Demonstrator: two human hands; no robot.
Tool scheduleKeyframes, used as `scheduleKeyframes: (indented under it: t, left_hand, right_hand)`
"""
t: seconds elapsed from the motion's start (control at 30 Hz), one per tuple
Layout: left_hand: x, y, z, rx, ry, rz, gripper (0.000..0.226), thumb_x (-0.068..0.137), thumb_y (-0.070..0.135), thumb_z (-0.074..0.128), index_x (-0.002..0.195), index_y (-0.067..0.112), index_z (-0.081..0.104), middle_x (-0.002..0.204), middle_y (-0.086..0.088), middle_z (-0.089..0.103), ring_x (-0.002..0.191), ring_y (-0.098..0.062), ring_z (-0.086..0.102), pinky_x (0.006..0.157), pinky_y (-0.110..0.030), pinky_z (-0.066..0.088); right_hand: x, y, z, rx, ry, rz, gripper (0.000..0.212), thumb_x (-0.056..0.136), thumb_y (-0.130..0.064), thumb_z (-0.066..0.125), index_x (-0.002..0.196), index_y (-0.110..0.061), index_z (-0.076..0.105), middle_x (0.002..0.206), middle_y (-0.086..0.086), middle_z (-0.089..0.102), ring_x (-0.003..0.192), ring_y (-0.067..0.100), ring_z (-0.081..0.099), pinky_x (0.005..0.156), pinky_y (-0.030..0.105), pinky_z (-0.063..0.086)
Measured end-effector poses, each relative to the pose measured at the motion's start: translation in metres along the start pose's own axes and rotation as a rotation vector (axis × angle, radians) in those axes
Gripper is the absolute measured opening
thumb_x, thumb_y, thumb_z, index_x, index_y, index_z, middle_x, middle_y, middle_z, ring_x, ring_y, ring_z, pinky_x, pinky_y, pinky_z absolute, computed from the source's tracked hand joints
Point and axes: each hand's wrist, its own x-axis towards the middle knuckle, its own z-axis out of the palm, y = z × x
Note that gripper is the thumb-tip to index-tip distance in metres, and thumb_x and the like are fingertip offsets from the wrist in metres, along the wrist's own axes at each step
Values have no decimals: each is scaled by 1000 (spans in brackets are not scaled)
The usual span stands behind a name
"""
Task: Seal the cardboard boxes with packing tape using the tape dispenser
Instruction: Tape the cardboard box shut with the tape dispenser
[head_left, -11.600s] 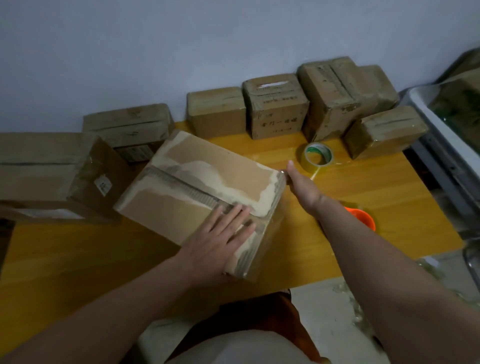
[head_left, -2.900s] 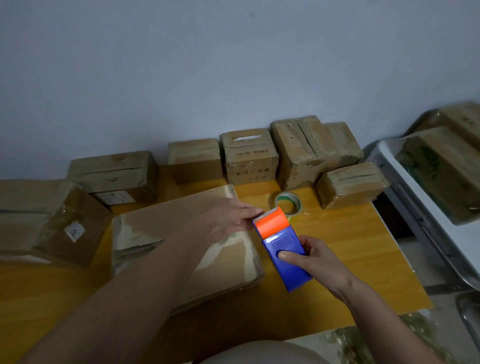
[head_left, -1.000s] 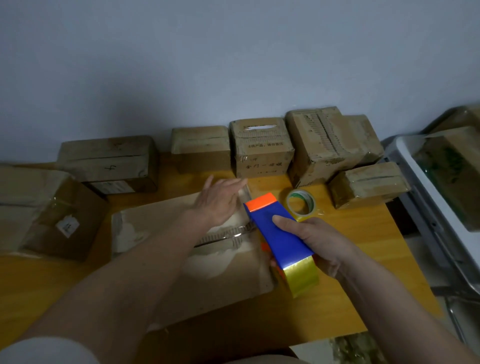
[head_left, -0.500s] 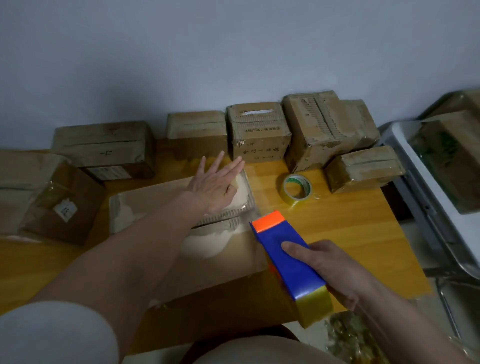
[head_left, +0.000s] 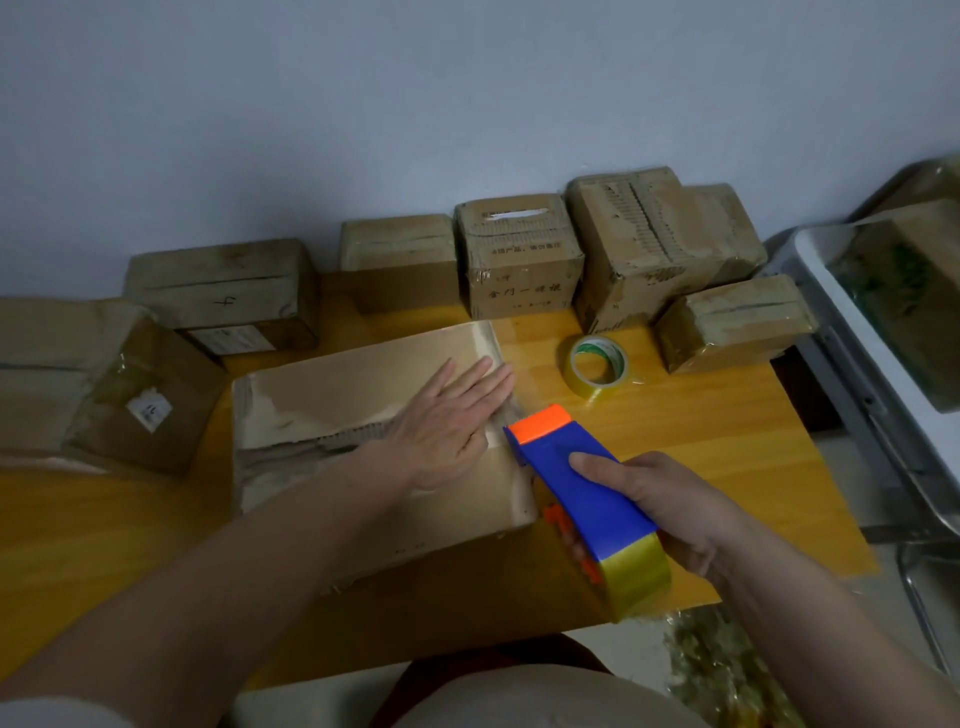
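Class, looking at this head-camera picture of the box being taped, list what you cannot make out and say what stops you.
- Seam of the large box, head view: partly covered by the left hand.
- Cutting edge of the tape dispenser: faces away from the camera.
- Print on the box with writing: too small and dim to read.
- Boxes on the white rack: cut off by the right edge.

yellow wood table (head_left: 701, 447) | big flat cardboard box (head_left: 332, 395) in the middle | tape roll (head_left: 596, 367) right of it | smaller boxes (head_left: 519, 260) lined along the far edge | wrapped box (head_left: 93, 384) far left
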Motion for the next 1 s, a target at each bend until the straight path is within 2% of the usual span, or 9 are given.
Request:
scheduleKeyframes:
  t: [0.17,0.27,0.43,0.57,0.63,0.73,0.8,0.87,1.0]
  left_hand:
    - [2,1,1,-8,-4,-34,68,90,38,8,155,24,-5,162,5,-9,147,-10,-16,120,-41,-10]
    - [1,4,0,-10,-13,-48,69,88,38,5,154,25,-8,162,6,-12,147,-11,-17,121,-42,-9]
    - [3,10,-5,-12,-45,-77,63,96,33,15,154,26,-10,161,7,-14,147,-13,-19,120,-43,-9]
    - [-3,18,-15,-77,-96,-99,61,101,28,23,154,26,-8,161,6,-14,146,-15,-21,121,-46,-6]
    - [-17,27,-17,-84,-140,-16,61,100,29,23,154,28,-6,161,7,-13,145,-14,-22,121,-45,-7]
    - [-38,41,-11,-84,-202,63,72,97,48,29,154,29,-11,161,9,-16,144,-13,-25,120,-43,-12]
    - [-40,45,-3,-38,-240,46,98,86,74,38,152,27,-18,158,8,-24,143,-15,-30,118,-44,-15]
    - [-38,48,4,31,-248,22,116,74,84,45,150,27,-23,156,8,-30,142,-19,-33,116,-45,-18]
    - [-39,55,15,27,-119,-48,99,84,75,42,152,32,-15,159,9,-22,145,-19,-27,119,-50,-8]
  right_hand:
    - [-2,2,-1,-4,11,-17,46,87,-31,65,98,14,65,85,28,70,63,29,68,55,32,57]
    - [-11,14,-5,-82,38,-13,38,85,-34,68,84,4,69,76,18,72,59,22,67,54,28,53]
    - [-18,39,-13,-80,44,2,32,88,-31,65,68,-7,66,61,5,68,49,12,63,46,19,46]
    - [-12,47,-11,-97,30,0,29,88,-32,65,76,-6,67,66,4,71,53,12,65,50,20,47]
    - [-10,50,-12,-93,19,0,31,88,-33,64,83,-3,68,72,7,72,57,13,66,52,20,48]
    - [-6,54,-15,-100,25,4,37,88,-33,65,93,3,69,79,11,73,60,16,67,55,22,50]
    - [-4,55,-15,-109,33,11,34,88,-32,65,92,1,70,80,11,74,60,16,67,57,23,50]
    - [-2,55,-15,-128,58,16,35,87,-33,66,95,1,70,84,13,74,65,19,68,65,28,50]
    - [-2,55,-12,-132,112,22,47,83,-43,68,98,3,70,89,18,74,74,27,67,73,37,51]
